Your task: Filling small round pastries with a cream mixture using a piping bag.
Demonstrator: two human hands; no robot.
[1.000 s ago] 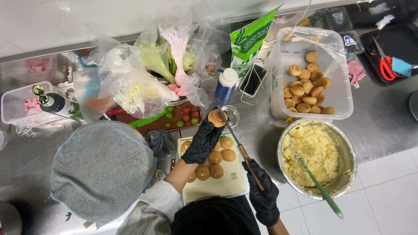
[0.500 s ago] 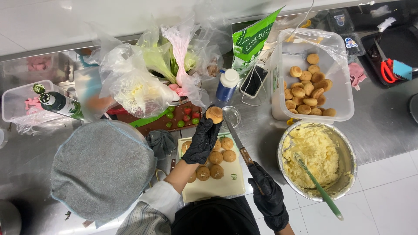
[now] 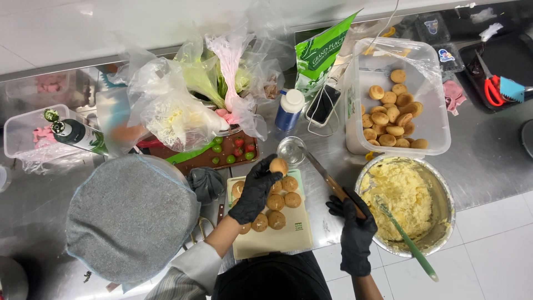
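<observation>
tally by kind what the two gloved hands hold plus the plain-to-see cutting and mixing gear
bun, in left hand: 1
knife, in right hand: 1
cutting board: 1
metal bowl: 1
green spatula: 1
red scissors: 1
total: 6

Your hands: left hand [image 3: 254, 191] and right hand [image 3: 355, 236] both in matt black rubbery gloves, knife [image 3: 327, 179] w/ shiny metal blade. Brushed steel counter [image 3: 488, 150], glossy metal bowl [image 3: 444, 191], clear plastic tub [image 3: 438, 125], pale smooth plastic board [image 3: 277, 241]
</observation>
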